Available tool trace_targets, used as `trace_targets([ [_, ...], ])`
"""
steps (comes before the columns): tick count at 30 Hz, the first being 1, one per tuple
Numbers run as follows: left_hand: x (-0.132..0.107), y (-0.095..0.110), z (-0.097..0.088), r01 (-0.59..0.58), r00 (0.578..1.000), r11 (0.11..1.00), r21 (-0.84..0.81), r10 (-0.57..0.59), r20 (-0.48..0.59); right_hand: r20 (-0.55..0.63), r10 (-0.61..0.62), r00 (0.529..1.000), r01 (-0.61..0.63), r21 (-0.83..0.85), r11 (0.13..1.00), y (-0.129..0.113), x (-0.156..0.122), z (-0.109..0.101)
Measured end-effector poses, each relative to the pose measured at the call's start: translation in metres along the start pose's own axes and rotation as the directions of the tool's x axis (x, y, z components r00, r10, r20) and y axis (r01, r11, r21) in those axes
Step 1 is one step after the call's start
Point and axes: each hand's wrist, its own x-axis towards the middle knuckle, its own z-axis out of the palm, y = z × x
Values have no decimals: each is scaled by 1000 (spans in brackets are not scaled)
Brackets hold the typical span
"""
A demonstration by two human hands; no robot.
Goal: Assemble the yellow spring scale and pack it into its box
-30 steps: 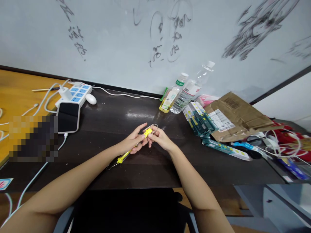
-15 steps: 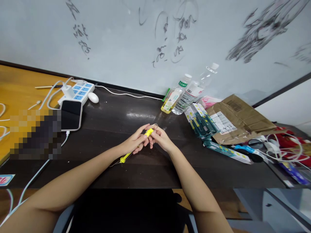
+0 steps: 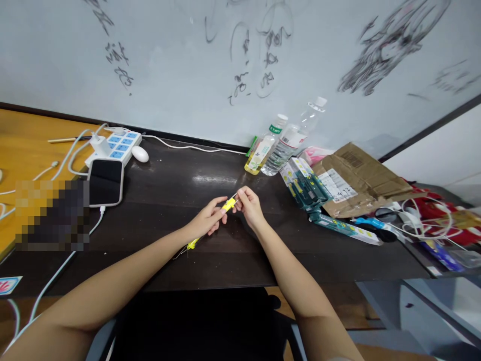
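Over the dark desk (image 3: 169, 190) both my hands meet on a thin yellow tool with metal wire ends (image 3: 228, 204). My left hand (image 3: 208, 220) is closed round its yellow shaft, whose lower end sticks out below my wrist at the yellow tip (image 3: 192, 244). My right hand (image 3: 249, 206) pinches the wire at the tool's upper end with thumb and fingers pressed together. The wire itself is mostly hidden by those fingers.
A phone (image 3: 105, 182) on a cable, a blue-and-white power strip (image 3: 117, 147) and a white mouse (image 3: 140, 154) lie at the left. Two plastic bottles (image 3: 280, 144) stand by the whiteboard wall. Green tool packs (image 3: 306, 188), a cardboard parcel (image 3: 356, 175) and cables crowd the right.
The wire loop that stood out above the tool has closed up inside my right fingers. The view has shifted slightly; both hands stay at the same spot on the desk.
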Motion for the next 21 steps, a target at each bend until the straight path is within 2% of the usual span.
trace_targets([
  [3, 2, -1, -3, 100, 995, 992, -81, -99, 10, -48, -8, 999, 11, 48, 999, -5, 6, -12],
  [6, 0, 3, -4, 207, 972, 968, -141, -188, 142, -187, -61, 980, 81, 101, 992, -13, 16, -33],
  [10, -7, 11, -1, 264, 932, 942, -204, -196, 304, -309, -28, 951, 77, 147, 986, -16, 25, -54],
  [13, -11, 12, 1, 287, 900, 931, -224, -182, 395, -301, 18, 953, 61, 251, 966, -15, 28, -57],
  [15, -12, 9, 2, 272, 904, 936, -223, -169, 393, -288, 46, 957, 47, 307, 951, -15, 28, -57],
  [17, -12, 7, 3, 236, 926, 951, -202, -157, 342, -296, 81, 952, 21, 329, 944, -16, 28, -57],
  [21, -8, -1, 3, 120, 967, 992, -46, -106, 232, -334, 113, 936, -3, 312, 950, -17, 27, -56],
])
